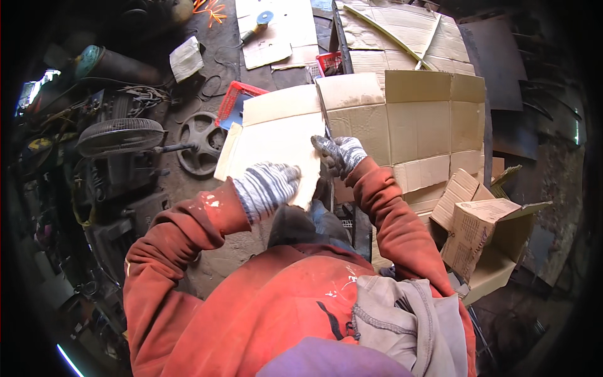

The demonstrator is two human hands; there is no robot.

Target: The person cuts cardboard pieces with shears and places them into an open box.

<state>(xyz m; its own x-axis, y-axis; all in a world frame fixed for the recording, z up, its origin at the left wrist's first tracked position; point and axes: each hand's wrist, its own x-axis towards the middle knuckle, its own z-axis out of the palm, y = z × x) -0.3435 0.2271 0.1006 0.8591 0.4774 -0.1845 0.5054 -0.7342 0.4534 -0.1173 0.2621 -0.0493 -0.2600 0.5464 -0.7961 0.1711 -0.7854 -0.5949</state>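
A pale cardboard sheet [276,135] with folded flaps lies in front of me, its near edge held in my left hand [269,187]. That hand wears a white-and-grey striped knit glove, its fingers closed over the card. My right hand [342,154], in a similar glove with dirty dark fingers, is closed at the sheet's right edge. A dark narrow strip runs up from it along that edge; whether it is a tool in the hand or a table edge behind, I cannot make out. Right of it, an opened-out brown carton [418,119] lies flat with fold lines.
An open cardboard box [483,235] stands at the right. A red crate [239,100] sits beyond the sheet, near a spoked wheel [201,144] and a fan [120,136]. An angle grinder [259,24] lies on far cardboard. A gas cylinder [116,66] is far left.
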